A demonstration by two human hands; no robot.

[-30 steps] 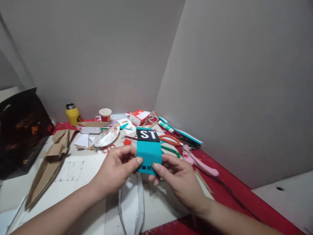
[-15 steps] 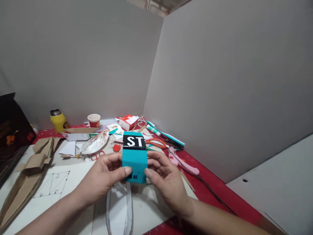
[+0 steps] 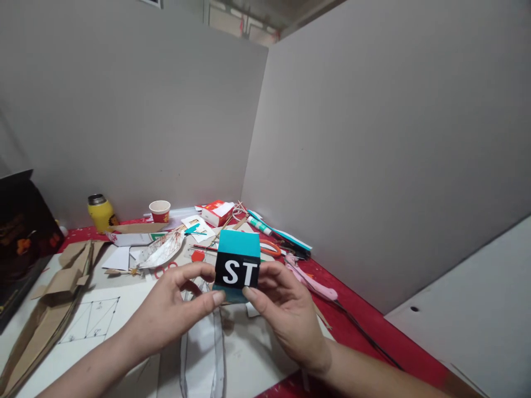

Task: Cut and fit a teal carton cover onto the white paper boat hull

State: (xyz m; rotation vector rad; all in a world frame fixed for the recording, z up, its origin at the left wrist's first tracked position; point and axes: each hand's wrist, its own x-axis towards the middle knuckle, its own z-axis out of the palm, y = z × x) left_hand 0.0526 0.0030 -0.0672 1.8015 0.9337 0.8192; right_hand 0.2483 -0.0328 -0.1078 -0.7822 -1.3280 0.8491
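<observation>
Between both hands I hold a folded teal card piece [image 3: 238,243] with a black band lettered "ST". My left hand [image 3: 182,298] pinches its left side, thumb on the near lower edge. On the other side my right hand [image 3: 286,309] grips it, thumb just under the "T" and fingers behind. Below the hands lies a long white paper boat-like shape [image 3: 202,354] on the pale board; its far end is partly covered. A sheet with a ruled drawing [image 3: 93,316] lies left of my left hand.
At left lies a brown cardboard boat-like form [image 3: 41,326]. Farther back are a yellow bottle [image 3: 100,214], a paper cup [image 3: 160,211], a red box [image 3: 217,211] and orange-handled scissors [image 3: 271,249]. A pink glue gun [image 3: 315,284] trails a black cord at right. Grey panels [image 3: 373,138] border the table.
The teal card has tipped, so its upper panel now folds back and the "ST" band faces me lower down. Both hands still hold it. The camera view has shifted slightly.
</observation>
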